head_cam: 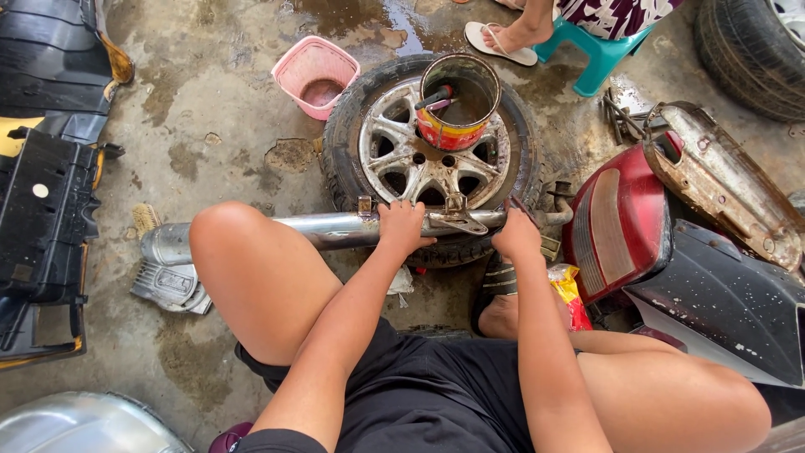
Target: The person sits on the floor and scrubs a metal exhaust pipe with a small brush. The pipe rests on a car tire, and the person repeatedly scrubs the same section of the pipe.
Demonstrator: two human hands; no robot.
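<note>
1. A black rubber tyre on a silver spoked alloy wheel (428, 159) lies flat on the wet concrete floor (226, 126), at the middle far side of the scene.
2. A long chrome exhaust pipe with a rusty bracket (335, 229) rests across the near edge of that wheel, its fat muffler end reaching left past the person's bare knee.
3. A dark red scooter body panel (616, 222) stands to the right, beside a rust-stained metal cover (725, 184).
4. A round open tin with a red and yellow label (457, 105) sits on the wheel hub, with tool handles poking out of it.
5. A pink plastic basket (316, 75) stands just left of the tyre, on the far side.
6. The left hand (402, 226) is closed over the pipe near its bracket, pressing it down.
7. The right hand (516, 235) is curled at the pipe's right end; I cannot tell what it grips.
8. The step in hand looks like steadying the pipe while working its right-hand fitting; the next move likely calls for a firm left hold and a tool from the tin.
</note>
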